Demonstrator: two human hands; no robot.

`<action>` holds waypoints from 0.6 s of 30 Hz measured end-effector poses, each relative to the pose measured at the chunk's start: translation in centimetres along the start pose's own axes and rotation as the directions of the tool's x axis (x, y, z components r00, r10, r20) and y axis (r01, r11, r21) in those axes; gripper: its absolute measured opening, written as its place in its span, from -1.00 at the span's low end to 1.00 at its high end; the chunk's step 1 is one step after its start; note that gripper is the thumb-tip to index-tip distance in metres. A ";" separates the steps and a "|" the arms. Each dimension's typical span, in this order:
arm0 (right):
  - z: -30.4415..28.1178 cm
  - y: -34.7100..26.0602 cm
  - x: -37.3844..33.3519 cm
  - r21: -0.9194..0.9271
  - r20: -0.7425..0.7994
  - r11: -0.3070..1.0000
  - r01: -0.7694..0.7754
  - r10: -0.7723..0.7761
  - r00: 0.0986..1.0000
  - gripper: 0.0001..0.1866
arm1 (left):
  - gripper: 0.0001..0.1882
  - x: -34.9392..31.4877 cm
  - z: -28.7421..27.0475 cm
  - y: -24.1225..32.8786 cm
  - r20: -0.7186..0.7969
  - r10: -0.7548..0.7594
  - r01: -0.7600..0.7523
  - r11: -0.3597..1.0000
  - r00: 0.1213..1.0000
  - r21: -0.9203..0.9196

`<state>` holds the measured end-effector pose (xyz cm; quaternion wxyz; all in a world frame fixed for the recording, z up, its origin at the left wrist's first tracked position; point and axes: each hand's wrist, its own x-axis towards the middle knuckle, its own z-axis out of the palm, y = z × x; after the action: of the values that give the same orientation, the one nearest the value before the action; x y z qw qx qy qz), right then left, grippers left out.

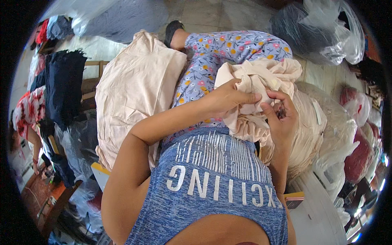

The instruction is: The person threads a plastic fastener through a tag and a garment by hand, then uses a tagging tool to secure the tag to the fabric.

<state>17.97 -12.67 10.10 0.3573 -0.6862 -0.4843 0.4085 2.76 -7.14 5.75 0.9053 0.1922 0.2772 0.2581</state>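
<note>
A bunched piece of cream cloth [255,75] lies over my lap, on flowered trousers. My left hand [230,97] grips a fold of it, the thumb pressed on top. Close by, my right hand [287,114] pinches the same cloth between thumb and fingers. Something small and dark [280,111] shows inside the curled right fingers; its kind cannot be made out. The cloth's lower part hangs in gathers below my hands.
To my left lies a large stack of cream cloth [136,90], and another cream pile [310,130] is at my right. Plastic-wrapped bundles [314,32] stand farther right. Dark cloth [65,85] hangs at the left, near another person's arm [34,149].
</note>
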 end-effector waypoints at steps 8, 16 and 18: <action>0.3 2.3 0.5 -0.045 -0.075 0.991 0.129 -0.132 0.988 -0.87 | -0.70 0.6 0.2 -0.2 -0.114 -0.124 0.085 0.950 0.986 -0.301; 0.7 1.4 0.8 0.363 -0.008 0.930 -0.049 0.056 0.998 -0.92 | -0.38 1.1 0.4 -0.7 0.010 0.524 -0.440 0.705 0.852 0.556; 0.6 0.8 0.9 0.458 0.007 0.886 -0.078 0.084 0.996 -0.92 | -0.47 1.3 0.1 -0.6 0.094 0.485 -0.436 0.663 0.869 0.608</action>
<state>17.91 -12.00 8.90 0.4947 -0.6050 -0.3431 0.5212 3.99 -6.84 5.04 0.6870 0.5281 0.3218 0.3815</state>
